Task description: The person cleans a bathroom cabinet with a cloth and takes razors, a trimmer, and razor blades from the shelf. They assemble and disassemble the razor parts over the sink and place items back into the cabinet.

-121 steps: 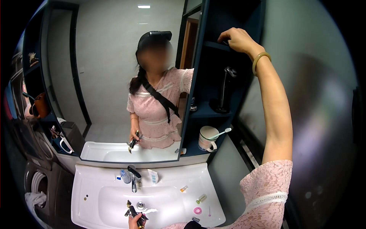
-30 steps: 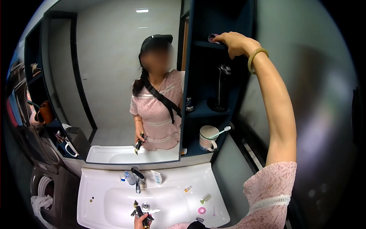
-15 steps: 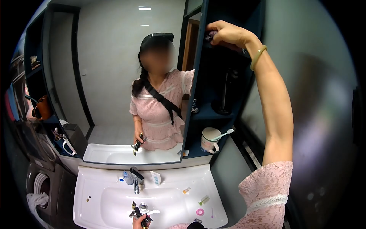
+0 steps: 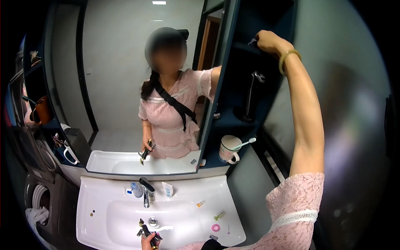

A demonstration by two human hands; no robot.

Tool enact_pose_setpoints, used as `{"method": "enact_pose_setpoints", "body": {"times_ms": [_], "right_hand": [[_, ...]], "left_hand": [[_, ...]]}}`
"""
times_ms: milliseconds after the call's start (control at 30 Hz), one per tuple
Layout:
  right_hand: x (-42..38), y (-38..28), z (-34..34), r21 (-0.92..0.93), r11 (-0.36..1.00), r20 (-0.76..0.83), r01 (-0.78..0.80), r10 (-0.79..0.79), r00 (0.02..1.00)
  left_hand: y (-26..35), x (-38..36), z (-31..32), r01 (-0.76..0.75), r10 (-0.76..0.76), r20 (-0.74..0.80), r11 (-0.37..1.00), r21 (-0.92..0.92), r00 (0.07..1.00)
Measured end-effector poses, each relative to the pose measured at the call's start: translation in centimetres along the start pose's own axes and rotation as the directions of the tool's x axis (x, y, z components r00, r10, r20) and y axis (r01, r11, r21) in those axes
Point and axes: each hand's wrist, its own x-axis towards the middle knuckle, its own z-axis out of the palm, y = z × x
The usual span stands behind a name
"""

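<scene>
My left hand (image 4: 148, 243) is at the bottom, above the sink basin, closed around black-and-gold razors (image 4: 146, 231); their lower ends are partly hidden by the fingers. The mirror (image 4: 121, 83) shows the same hand and tools. My right hand (image 4: 273, 43), with a bangle (image 4: 287, 61) on the wrist, reaches up to the upper shelf (image 4: 246, 49) of the dark blue cabinet. Its fingers are curled at a small dark, shiny thing (image 4: 252, 42) that I cannot make out. Below it, a black shaver-like device (image 4: 251, 96) stands upright on a round base.
A mug (image 4: 229, 150) with a toothbrush (image 4: 246, 143) stands on the lowest shelf. Around the faucet (image 4: 146, 193) are a blue bottle (image 4: 135, 189) and a white tube (image 4: 167, 189). A pink ring (image 4: 215, 228) and small containers lie on the sink's right side (image 4: 233, 212). A washing machine (image 4: 54, 208) is at left.
My right hand has shifted right and slightly down along the shelf, its fingers now more tightly curled. My left hand still holds the razors. The whole view has shifted slightly.
</scene>
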Motion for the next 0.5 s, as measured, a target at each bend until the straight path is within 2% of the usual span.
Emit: {"method": "enact_pose_setpoints", "body": {"times_ms": [33, 67, 167, 200, 233, 300, 333, 367, 400, 433, 500], "right_hand": [[0.4, -0.3, -0.2, -0.132, 0.991, 0.064, -0.023, 0.032, 0.997], [0.6, -0.3, -0.3, -0.126, 0.992, 0.086, -0.023, 0.034, 0.996], [1.3, -0.1, -0.2, -0.183, 0.975, 0.164, -0.126, 0.157, 0.974], [1.1, 0.0, -0.3, -0.366, 0.930, 0.144, 0.029, 0.026, 0.989], [0.7, 0.3, -0.4, -0.538, 0.826, 0.148, 0.170, -0.106, 0.983], [1.4, 2.1, 0.1, -0.777, 0.548, 0.249, 0.309, -0.184, 0.951], [-0.4, 1.4, -1.4, -0.550, 0.811, 0.156, 0.199, -0.135, 0.979], [-2.2, 0.9, -3.0, -0.245, 0.967, 0.083, 0.069, -0.050, 0.995], [-3.4, 1.3, -4.0, -0.082, 0.996, 0.103, -0.018, 0.027, 0.994], [-4.3, 2.3, -4.5, 0.003, 0.999, 0.108, -0.032, 0.032, 0.994], [-6.2, 5.2, -4.5, 0.180, 0.983, 0.230, -0.027, -0.016, 0.973]], "left_hand": [[-0.3, 0.0, 0.0, -0.062, 0.061, -0.010, 0.996, -0.071, 0.998], [-1.5, 2.1, -1.9, 0.031, -0.080, -0.149, 0.952, -0.305, 0.986], [0.5, 0.2, 0.4, 0.037, -0.091, -0.204, 0.965, -0.258, 0.975], [1.1, -0.2, 1.0, 0.027, -0.075, -0.198, 0.972, -0.234, 0.977], [1.4, -0.4, 1.3, 0.030, -0.077, -0.208, 0.975, -0.221, 0.975], [1.4, -0.1, 0.9, 0.034, -0.076, -0.187, 0.975, -0.217, 0.979], [1.4, 0.0, 0.9, 0.034, -0.081, -0.220, 0.977, -0.209, 0.972], [1.7, 0.1, 1.0, 0.059, -0.107, -0.218, 0.975, -0.213, 0.970], [1.7, 0.2, 0.9, 0.053, -0.096, -0.200, 0.977, -0.206, 0.975], [1.6, 0.6, 0.9, 0.046, -0.083, -0.178, 0.979, -0.200, 0.980], [1.5, 1.1, 0.9, 0.066, -0.097, -0.148, 0.978, -0.199, 0.984]]}}
